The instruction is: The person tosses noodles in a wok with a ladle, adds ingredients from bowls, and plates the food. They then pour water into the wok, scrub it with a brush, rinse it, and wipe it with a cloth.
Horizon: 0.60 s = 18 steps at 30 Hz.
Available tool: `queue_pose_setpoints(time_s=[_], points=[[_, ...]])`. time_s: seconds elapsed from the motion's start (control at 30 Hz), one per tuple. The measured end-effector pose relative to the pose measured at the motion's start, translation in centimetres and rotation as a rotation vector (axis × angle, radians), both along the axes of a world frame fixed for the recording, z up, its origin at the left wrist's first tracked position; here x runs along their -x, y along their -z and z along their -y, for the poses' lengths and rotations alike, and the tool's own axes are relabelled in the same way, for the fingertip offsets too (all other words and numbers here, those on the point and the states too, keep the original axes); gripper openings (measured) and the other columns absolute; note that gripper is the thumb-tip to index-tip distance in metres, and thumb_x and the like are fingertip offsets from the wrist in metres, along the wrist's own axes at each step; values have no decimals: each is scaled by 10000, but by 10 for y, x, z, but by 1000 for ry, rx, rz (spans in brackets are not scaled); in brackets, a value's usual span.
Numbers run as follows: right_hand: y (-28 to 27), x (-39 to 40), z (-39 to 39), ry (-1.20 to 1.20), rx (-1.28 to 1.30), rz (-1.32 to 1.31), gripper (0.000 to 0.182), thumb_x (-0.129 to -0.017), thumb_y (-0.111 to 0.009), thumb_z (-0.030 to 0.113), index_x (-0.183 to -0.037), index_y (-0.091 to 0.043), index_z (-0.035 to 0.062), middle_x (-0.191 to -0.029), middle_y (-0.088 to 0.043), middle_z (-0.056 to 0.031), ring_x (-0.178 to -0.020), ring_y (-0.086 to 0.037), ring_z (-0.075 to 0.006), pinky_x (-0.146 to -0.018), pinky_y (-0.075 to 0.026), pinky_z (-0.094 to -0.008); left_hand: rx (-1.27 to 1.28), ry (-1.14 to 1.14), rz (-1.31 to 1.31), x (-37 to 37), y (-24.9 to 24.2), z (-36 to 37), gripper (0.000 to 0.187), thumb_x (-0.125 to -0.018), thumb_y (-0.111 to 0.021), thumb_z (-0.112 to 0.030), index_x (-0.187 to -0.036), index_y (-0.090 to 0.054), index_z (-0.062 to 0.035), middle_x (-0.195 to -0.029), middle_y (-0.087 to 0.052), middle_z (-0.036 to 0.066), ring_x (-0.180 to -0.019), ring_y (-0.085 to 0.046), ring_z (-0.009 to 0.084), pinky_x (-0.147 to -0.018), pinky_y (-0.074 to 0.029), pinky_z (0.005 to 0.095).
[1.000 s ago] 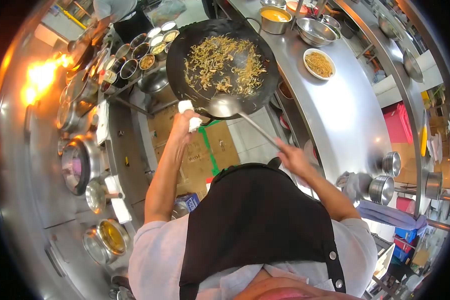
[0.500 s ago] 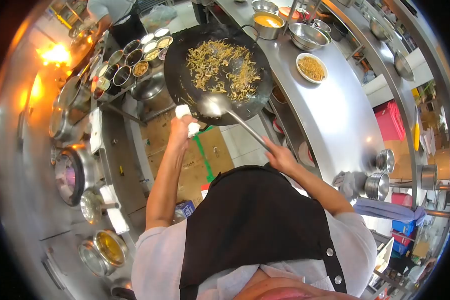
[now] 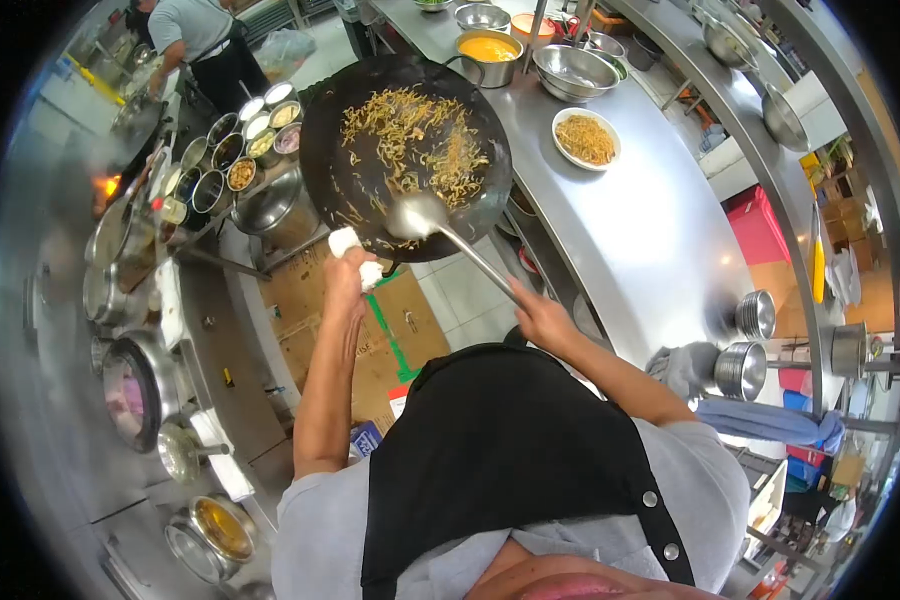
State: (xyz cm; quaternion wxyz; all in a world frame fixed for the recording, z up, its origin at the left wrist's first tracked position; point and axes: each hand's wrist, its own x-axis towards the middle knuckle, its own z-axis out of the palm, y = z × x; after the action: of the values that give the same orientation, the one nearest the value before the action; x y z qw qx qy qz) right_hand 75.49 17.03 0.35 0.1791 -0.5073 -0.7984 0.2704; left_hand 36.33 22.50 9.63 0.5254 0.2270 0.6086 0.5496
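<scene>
A large black wok (image 3: 320, 150) holds loose fried noodles (image 3: 410, 130) spread over its middle and far side. My left hand (image 3: 347, 280) is closed on a folded white cloth (image 3: 355, 255) at the wok's near rim; the handle under it is mostly hidden. In my right hand (image 3: 545, 318) is the long shaft of a metal wok ladle (image 3: 417, 216). Its round head rests in the near part of the wok, just short of the noodles.
To the right, a steel counter (image 3: 650, 240) bears a white bowl of noodles (image 3: 586, 139), a pot of orange liquid (image 3: 488, 50) and steel bowls (image 3: 575, 72). Several ingredient containers (image 3: 240, 174) stand left of the wok. A co-worker (image 3: 195, 40) stands at the far left stove.
The wok and both my hands sit further left in view, partly because the camera has turned. The big flame at the left stove has shrunk to a small glow. The co-worker shows more fully.
</scene>
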Motion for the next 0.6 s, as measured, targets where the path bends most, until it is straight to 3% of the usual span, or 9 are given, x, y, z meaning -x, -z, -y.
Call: queue_pose_setpoints(time_s=[0.1,0.17,0.27,0.33,0.37,0.43,0.5,0.57,0.6], points=[[-16,-74,-46,-29,-33,94,677,-970,-618,163,-1620,-446,243,-1027,-730,-270,-950,-723,-426,-841,-586,-525,20,-40,64,-14,3,-8,84,-837,-656,-78,-901,-602,-77,-696,-602,11,-515,-592,154,-408,-396,309],[-56,-54,-127,18,-20,7,655,-973,-602,163,-1611,-459,208,-965,-728,-281,-927,-729,-419,-844,-587,-510,55,-59,93,-39,1,-17,94,-835,-660,-74,-898,-590,-87,-698,-598,4,-512,-589,154,-406,-397,306],[-116,1,-222,128,-101,-247,640,-974,-600,170,-1593,-452,97,-850,-711,-293,-758,-701,-476,-713,-568,-550,4,-59,93,-73,8,-35,110,-832,-663,-67,-918,-596,-81,-703,-598,8,-513,-590,154,-398,-396,312],[-99,19,-224,226,-91,-162,655,-979,-590,192,-1609,-426,115,-861,-704,-317,-791,-701,-497,-727,-552,-585,-75,-94,19,-109,-8,-46,109,-834,-661,-64,-922,-599,-77,-705,-602,15,-511,-589,155,-393,-395,312],[-74,9,-209,187,-32,-185,673,-988,-566,203,-1636,-389,178,-905,-689,-354,-860,-696,-514,-802,-542,-606,-125,-115,-18,-122,-17,-56,108,-835,-660,-62,-924,-600,-74,-706,-604,18,-509,-589,155,-391,-395,313],[-42,-42,-159,99,29,-58,691,-991,-556,196,-1653,-357,192,-1012,-694,-360,-933,-699,-496,-857,-537,-611,-139,-113,-7,-134,-23,-79,103,-838,-658,-63,-924,-602,-71,-710,-610,25,-506,-588,156,-389,-401,314],[1,-122,-113,13,-57,21,683,-998,-545,196,-1655,-368,247,-1068,-712,-296,-950,-712,-449,-853,-557,-582,-116,-91,28,-137,-28,-90,92,-844,-659,-72,-920,-606,-73,-718,-623,30,-503,-591,156,-386,-411,309],[14,-204,-119,-17,24,97,676,-1006,-547,219,-1654,-374,296,-1061,-714,-227,-961,-714,-409,-843,-572,-553,-99,-108,55,-132,-22,-99,82,-848,-660,-85,-913,-611,-79,-717,-625,27,-504,-593,155,-385,-410,307],[-23,-216,-147,1,40,304,664,-1010,-549,224,-1645,-386,326,-993,-699,-198,-902,-710,-402,-813,-578,-533,-89,-100,67,-134,-19,-105,78,-849,-661,-92,-910,-614,-83,-716,-625,25,-505,-594,154,-384,-410,306]])
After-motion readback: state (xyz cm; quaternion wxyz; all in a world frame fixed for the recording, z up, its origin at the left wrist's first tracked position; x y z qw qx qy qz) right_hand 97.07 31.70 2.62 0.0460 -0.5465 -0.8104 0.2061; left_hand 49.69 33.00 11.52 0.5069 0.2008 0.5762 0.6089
